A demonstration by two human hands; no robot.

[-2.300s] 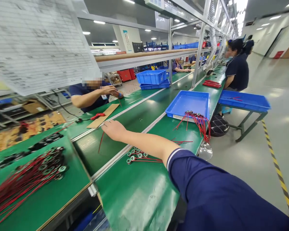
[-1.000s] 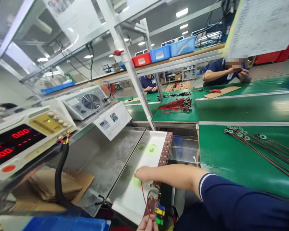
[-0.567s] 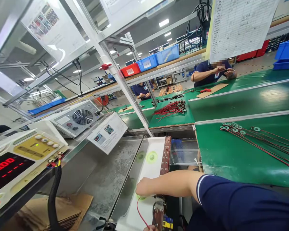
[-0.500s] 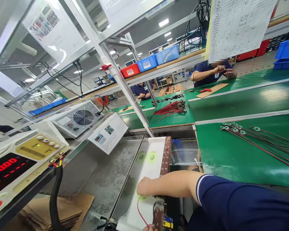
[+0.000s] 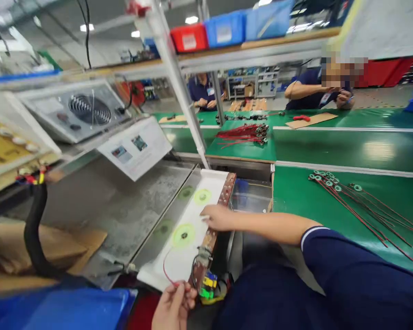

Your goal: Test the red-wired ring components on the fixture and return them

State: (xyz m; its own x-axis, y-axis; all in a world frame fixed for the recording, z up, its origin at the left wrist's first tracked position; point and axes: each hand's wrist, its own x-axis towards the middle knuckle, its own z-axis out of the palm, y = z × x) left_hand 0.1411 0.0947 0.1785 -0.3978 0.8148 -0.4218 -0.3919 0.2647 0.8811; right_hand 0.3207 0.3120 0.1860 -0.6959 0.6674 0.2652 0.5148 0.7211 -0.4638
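Between the thumb and fingers of my left hand, a thin red wire is pinched. It curves up toward a small dark round part lying in a yellow-green ring on the long white fixture. My right hand is over the fixture, beside the brown strip with metal studs. Its fingers are curled together and slightly blurred; anything between them is hidden. A second yellow-green ring lies farther up. Near my left hand are a metal clamp piece and a yellow-and-green block.
Red wires with round ends lie on the green mat at right, with another wire bundle behind. A metal post rises ahead. A power unit, black hose and blue bin are left. Two people sit across.
My right hand has left the near ring and moved up the fixture toward the studded strip, uncovering the round part. More of my left hand shows, still on the red wire. The view has shifted.
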